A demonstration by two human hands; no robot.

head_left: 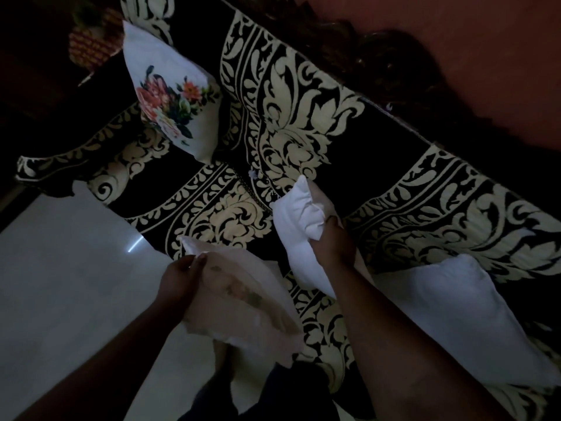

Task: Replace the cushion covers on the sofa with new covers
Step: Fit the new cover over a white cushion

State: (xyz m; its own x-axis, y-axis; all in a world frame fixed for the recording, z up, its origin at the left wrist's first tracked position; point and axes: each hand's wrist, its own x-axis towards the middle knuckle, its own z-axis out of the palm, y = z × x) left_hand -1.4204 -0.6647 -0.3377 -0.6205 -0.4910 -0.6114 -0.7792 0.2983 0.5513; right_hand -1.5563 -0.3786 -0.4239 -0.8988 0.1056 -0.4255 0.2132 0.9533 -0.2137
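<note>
White stuffing shows bare on the cushion that the right hand grips by its side, fingers dug into the cloth, holding it on end over the front edge of the sofa. Just beside it, toward the floor, the left hand pinches the rim of a pale floral cover, which hangs slack. Its mouth probably has to open toward the cushion's lower end; a covered cushion and another bare cushion lie on the seat.
</note>
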